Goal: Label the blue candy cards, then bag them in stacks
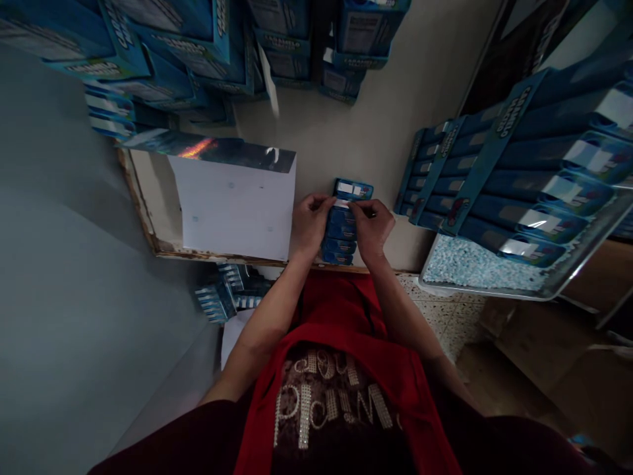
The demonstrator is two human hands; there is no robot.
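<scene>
A row of small blue boxes (341, 231) lies on the table in front of my body. The farthest box (363, 192) in it carries white patches on its upturned face. Across the row, a small white strip (342, 204), which looks like a sticker, is stretched between my fingertips. My left hand (312, 221) pinches its left end and my right hand (374, 227) its right end. The strip seems to touch the box beneath, though I cannot tell whether it is stuck down. Left of my left hand lies a white sheet (232, 211) with a few small marks on it.
Blue caramel cartons (182, 53) are stacked at the far left, with more cartons (366, 33) at the back. On the right, bundled long blue boxes (514, 158) rest over a metal tray (556, 284) of pale blue-white pieces. The table's worn edge (222, 257) runs close to me.
</scene>
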